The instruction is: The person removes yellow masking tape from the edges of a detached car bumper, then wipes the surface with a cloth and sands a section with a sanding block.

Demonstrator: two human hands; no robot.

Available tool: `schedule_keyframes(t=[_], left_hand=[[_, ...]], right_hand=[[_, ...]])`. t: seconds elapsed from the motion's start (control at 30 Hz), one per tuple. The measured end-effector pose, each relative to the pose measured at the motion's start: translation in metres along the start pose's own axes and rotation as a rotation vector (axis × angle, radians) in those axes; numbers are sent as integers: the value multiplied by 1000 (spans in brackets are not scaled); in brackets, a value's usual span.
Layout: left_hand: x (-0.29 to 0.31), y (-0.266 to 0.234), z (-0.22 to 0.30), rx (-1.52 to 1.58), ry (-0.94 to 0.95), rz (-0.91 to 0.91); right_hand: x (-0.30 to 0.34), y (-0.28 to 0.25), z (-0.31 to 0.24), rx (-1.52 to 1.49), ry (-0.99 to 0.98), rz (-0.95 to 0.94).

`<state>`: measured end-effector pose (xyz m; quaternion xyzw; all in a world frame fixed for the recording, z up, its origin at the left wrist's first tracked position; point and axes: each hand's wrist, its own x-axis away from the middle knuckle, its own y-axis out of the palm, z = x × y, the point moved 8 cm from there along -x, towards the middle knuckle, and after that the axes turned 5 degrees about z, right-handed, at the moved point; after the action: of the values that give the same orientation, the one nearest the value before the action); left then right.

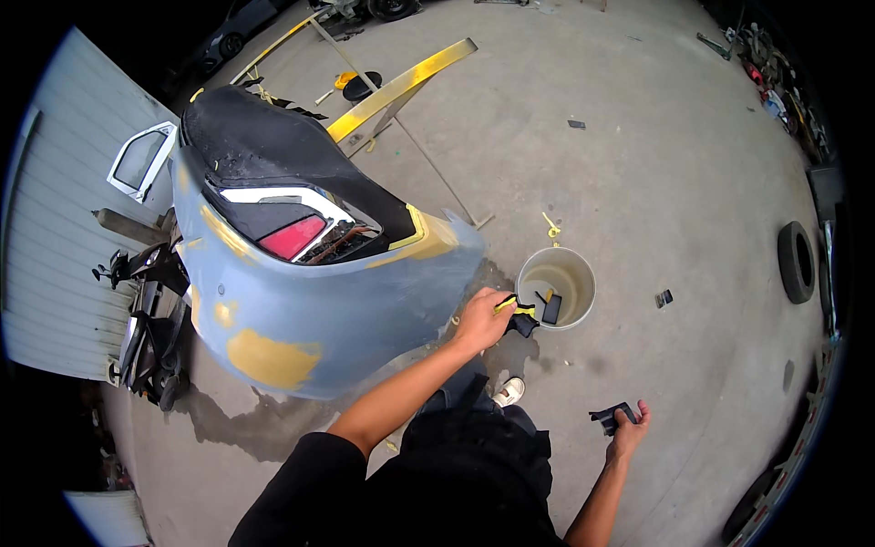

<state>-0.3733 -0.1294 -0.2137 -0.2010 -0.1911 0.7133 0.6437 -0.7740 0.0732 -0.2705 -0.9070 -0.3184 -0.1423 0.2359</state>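
My left hand (483, 317) reaches forward beside the corner of a grey primed car bumper (337, 310) with yellow filler patches. It grips a yellow-and-black sanding block with dark paper (521, 316), close to the rim of a round bucket (558, 286). The bucket stands on the concrete and holds a little murky water and a dark block. My right hand (631, 427) hangs low at the right, shut on a folded piece of dark sandpaper (612, 417). A red tail lamp (293, 236) shows in the car body above the bumper.
Wet stains spread on the concrete floor (638, 164) under the bumper. A yellow metal bar on a stand (401, 89) rises behind the car. A tyre (796, 262) lies at the right, a detached white door (141, 159) leans at the left beside dark parts (150, 310). My white shoe (509, 392) is below the bucket.
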Motion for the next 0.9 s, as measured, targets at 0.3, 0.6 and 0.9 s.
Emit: schedule_keyframes(t=[0.3,0.6,0.9], left_hand=[[-88,147,-48,-27,-218,-215],[-77,287,-177,-628,-242,-916],[-147,509,-382,-937,-50,-1069]], right_hand=[[-45,-55,78,-331,266,179],[20,-87,180,-41,531,448],[43,-99,312,947,799,185]])
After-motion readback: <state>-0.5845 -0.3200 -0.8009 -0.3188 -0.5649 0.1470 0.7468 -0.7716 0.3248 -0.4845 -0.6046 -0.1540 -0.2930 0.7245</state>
